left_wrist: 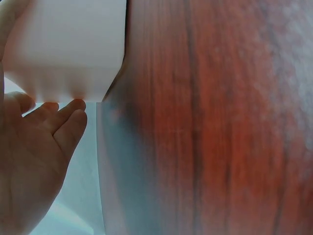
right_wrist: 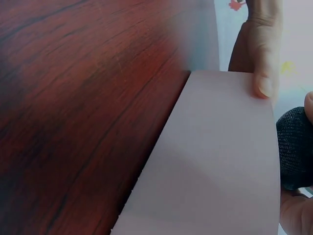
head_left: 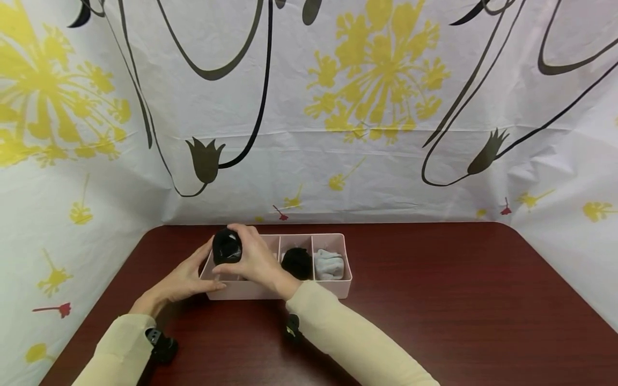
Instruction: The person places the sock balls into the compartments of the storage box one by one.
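Observation:
A pale pink divided box [head_left: 275, 290] lies lengthwise on the table. My right hand [head_left: 256, 260] grips a black rolled sock [head_left: 227, 247] between thumb and fingers over the box's left part; its knit fabric shows in the right wrist view. My left hand [head_left: 181, 280] holds the box's left end, its thumb on the front wall. In the left wrist view, that hand's fingertips touch the box. A black fabric bundle [head_left: 297, 262] sits in a middle compartment, and a light grey rolled sock [head_left: 329, 265] fills the rightmost one. The right hand partly hides the left compartments.
The dark red-brown wooden table [head_left: 449, 300] extends to the right of the box and in front of it. Behind and at both sides hangs a white sheet [head_left: 289, 107] with yellow and dark plant prints. Each wrist bears a small black camera [head_left: 164, 346].

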Demonstrator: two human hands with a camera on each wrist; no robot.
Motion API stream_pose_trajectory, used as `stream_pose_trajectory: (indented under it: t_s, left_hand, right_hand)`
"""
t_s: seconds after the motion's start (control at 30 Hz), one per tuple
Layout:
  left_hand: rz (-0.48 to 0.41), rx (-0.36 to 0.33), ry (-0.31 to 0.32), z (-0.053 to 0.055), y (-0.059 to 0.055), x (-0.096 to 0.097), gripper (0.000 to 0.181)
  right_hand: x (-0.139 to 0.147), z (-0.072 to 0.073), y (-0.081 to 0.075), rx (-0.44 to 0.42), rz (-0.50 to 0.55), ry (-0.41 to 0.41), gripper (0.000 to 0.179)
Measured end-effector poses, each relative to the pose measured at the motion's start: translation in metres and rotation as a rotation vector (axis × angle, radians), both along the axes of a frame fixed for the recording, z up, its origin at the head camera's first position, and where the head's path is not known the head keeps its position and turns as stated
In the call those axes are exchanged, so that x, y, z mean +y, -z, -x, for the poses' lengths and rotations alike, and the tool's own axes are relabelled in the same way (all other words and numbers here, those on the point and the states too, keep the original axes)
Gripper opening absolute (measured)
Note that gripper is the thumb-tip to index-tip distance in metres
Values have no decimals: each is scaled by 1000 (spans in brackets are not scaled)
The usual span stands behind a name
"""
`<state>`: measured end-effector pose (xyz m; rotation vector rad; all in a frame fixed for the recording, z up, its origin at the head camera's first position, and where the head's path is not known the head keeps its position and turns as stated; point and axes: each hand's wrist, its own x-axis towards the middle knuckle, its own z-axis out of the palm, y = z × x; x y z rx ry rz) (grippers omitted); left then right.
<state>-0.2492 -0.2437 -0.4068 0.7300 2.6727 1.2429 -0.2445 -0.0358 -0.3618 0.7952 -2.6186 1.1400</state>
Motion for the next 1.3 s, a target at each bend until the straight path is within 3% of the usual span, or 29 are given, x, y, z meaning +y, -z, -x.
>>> stream_pose_trajectory:
  t_s: [0.2, 0.6, 0.83, 1.07, 1.3]
  left_hand:
    - [-54, 32, 30, 3, 2, 0, 100]
    - [-75, 15, 28, 3, 3, 2, 98]
    - [-52, 11, 29, 2, 3, -1, 101]
    - [-48, 3, 36, 2, 3, -3, 102]
    - [-44, -4, 33, 3, 2, -2, 103]
  right_hand:
    - [-7, 0, 3, 19, -25, -7, 84]
    - [-16, 1, 4, 8, -114, -11, 81]
    - [-20, 1, -4, 17, -271, 1, 78]
    - [-31, 3, -10, 107, -482, 32, 72]
    - [-34, 3, -11, 130, -586, 57, 67]
